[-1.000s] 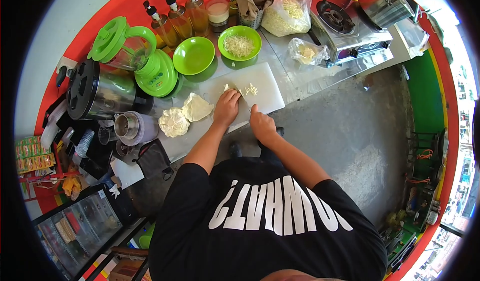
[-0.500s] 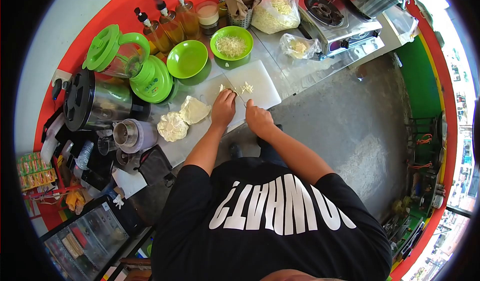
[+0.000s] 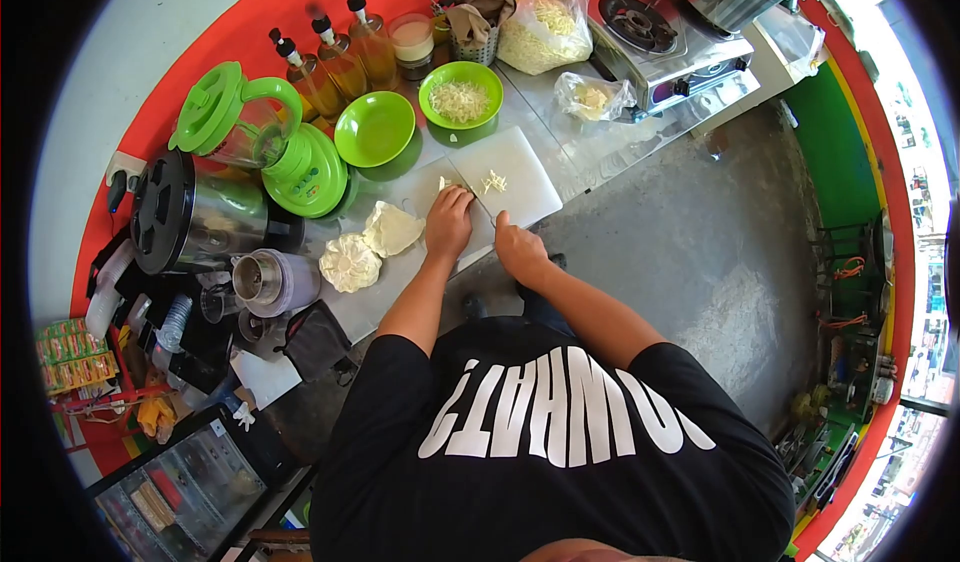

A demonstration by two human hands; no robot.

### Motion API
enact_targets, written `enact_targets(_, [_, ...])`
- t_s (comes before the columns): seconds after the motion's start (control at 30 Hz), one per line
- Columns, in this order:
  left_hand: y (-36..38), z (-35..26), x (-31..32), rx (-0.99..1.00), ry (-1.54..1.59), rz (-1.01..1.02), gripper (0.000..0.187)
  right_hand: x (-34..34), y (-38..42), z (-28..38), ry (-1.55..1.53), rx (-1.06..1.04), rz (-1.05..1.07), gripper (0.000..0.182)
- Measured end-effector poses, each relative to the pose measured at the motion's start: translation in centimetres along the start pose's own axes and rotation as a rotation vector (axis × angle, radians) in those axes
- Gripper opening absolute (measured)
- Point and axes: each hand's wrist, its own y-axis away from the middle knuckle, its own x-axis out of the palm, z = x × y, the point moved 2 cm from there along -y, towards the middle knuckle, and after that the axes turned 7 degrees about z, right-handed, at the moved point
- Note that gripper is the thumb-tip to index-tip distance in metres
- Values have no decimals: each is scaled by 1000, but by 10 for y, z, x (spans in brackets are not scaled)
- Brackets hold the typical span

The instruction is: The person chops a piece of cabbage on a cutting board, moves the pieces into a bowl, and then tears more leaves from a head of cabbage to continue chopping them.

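My right hand [image 3: 521,252] is closed round the handle of a knife, whose thin blade [image 3: 484,207] points away over the white cutting board [image 3: 530,177]. On the board's near left side, my left hand [image 3: 448,224] has its fingers curled down beside the blade. They press on a pale piece of cabbage [image 3: 443,182], mostly hidden beneath them. A small heap of cut strips [image 3: 493,181] lies right of the blade. Left of my left hand rest a pale cabbage chunk [image 3: 350,263] and a loose cabbage leaf [image 3: 392,229].
Behind the board stand a green bowl of shreds [image 3: 461,95] and another green bowl [image 3: 375,129]. A green blender [image 3: 305,172], pump bottles [image 3: 342,62] and a bag of shreds [image 3: 545,37] line the wall. A gas stove [image 3: 665,47] is at back right.
The view has shifted slightly. Both hands stay at the board, with the knife blade still beside my left fingers; my right hand sits marginally lower.
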Motion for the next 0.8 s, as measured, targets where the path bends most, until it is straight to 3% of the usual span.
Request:
enact_targets(0.2, [0, -3, -2, -52, 68, -11, 11, -18, -10, 4, -21, -77, -12, 15])
enact_targets(0.8, [2, -5, 3, -73, 85, 10, 9, 2, 0, -34, -55, -28, -115, 17])
